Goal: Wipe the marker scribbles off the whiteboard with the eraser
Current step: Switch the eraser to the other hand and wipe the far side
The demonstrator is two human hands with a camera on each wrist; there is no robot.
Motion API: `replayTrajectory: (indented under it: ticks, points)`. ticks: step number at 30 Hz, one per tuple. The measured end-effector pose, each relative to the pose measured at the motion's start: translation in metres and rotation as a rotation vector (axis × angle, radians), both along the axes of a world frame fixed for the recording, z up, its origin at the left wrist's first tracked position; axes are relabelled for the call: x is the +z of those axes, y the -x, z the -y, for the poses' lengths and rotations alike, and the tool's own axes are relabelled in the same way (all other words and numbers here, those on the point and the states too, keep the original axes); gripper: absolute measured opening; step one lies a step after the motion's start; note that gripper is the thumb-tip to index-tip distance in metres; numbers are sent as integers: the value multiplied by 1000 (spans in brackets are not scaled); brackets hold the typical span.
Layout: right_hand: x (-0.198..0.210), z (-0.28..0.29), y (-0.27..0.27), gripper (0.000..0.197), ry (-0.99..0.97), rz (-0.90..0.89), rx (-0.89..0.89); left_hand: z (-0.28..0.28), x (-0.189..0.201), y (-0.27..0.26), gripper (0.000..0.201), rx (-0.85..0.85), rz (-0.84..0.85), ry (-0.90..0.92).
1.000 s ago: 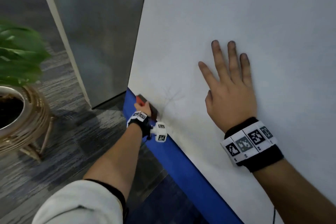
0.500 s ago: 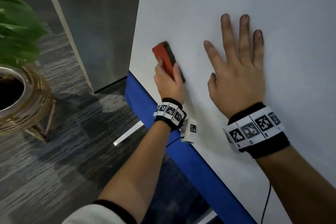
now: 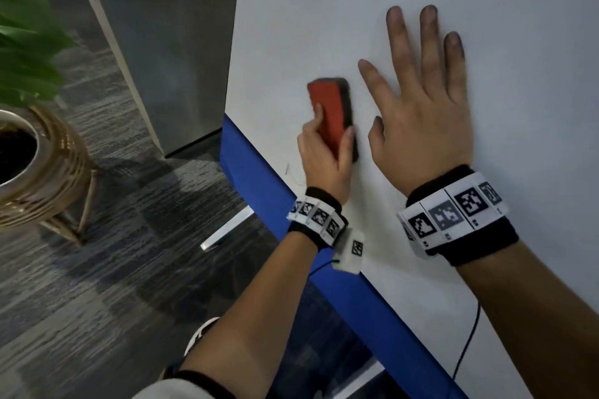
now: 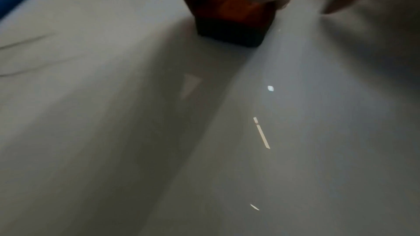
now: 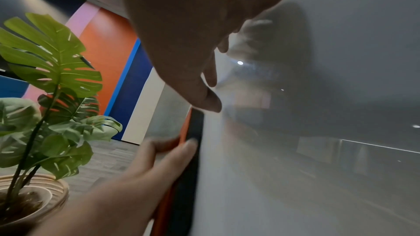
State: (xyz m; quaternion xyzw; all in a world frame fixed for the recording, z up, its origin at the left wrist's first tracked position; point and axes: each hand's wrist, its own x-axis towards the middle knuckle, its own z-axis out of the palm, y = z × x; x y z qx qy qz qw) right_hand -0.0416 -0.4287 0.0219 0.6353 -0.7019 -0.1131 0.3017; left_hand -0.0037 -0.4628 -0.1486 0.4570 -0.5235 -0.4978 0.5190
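Observation:
The whiteboard [image 3: 324, 16] fills the right of the head view, with a blue lower edge [image 3: 246, 168]. My left hand [image 3: 324, 152] grips a red eraser [image 3: 329, 107] with a black felt side and presses it flat on the board. Thin marker scribbles [image 3: 291, 173] remain just left of that hand, near the blue edge; the left wrist view shows faint marker lines [image 4: 25, 40] and the eraser [image 4: 229, 24]. My right hand [image 3: 421, 100] rests flat on the board to the right of the eraser, fingers spread. The right wrist view shows the eraser [image 5: 193, 132] edge-on against the board.
A potted plant [image 3: 29, 52] in a woven basket stand [image 3: 55, 172] sits on the grey carpet at the left. A grey panel [image 3: 155, 26] stands behind the board's left edge. A thin black cable [image 3: 466, 343] hangs along the board at lower right.
My left hand has carried the eraser up from the board's lower corner to the middle, beside my right hand. The right hand stays flat on the board.

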Motion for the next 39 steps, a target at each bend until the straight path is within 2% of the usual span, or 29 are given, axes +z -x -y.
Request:
replayTrajectory:
  ticks: [3,6,8,9,12,16,17,18,19,22,23,24,26,28,32,34,36,39]
  points:
    - [-5,-8,4,70,15,-7,5,19,-58,-6,56,69,15,-319]
    - [-22,-24,11,72,-41,-17,2,5,-140,-8,51,-29,35,-758]
    - [-32,-35,17,74,-79,-35,-3,-17,-166,-4,49,-88,30,-927]
    - [-34,-39,19,74,-92,-40,-5,-26,-165,-1,48,-86,18,-965]
    - [-36,-43,18,72,-96,-22,4,-34,-138,7,48,-20,41,-879]
    - [-36,-44,15,66,-79,11,3,-30,-73,12,56,66,6,-419]
    - [-37,-43,15,65,-74,20,1,-29,-67,14,57,67,-5,-362]
    - [-37,-43,15,64,-69,30,0,-30,-70,18,58,72,-15,-372]
    - [-38,-43,14,64,-66,39,-1,-34,-83,20,58,78,-14,-457]
    - [-40,-42,13,65,-59,54,-19,-67,-141,24,54,-21,-42,-973]
    - [-40,-42,13,65,-64,55,-21,-82,-154,25,55,-70,-49,-1098]
    - [-40,-42,12,65,-68,59,-22,-93,-159,27,55,-107,-50,-1148]
    - [-39,-43,11,62,-71,71,-6,-103,-143,31,53,-132,9,-1087]
    - [-37,-46,10,59,-76,85,12,-97,-116,34,48,-77,54,-939]
    - [-35,-64,17,54,-107,96,16,-65,-59,25,52,62,-82,-504]
    - [-42,-84,24,55,-147,71,-2,-59,-59,24,57,62,-126,-416]
    - [-52,-107,32,58,-186,56,-19,-62,-80,25,60,44,-100,-496]
    - [-64,-142,41,61,-249,36,-48,-96,-134,18,55,-102,56,-869]
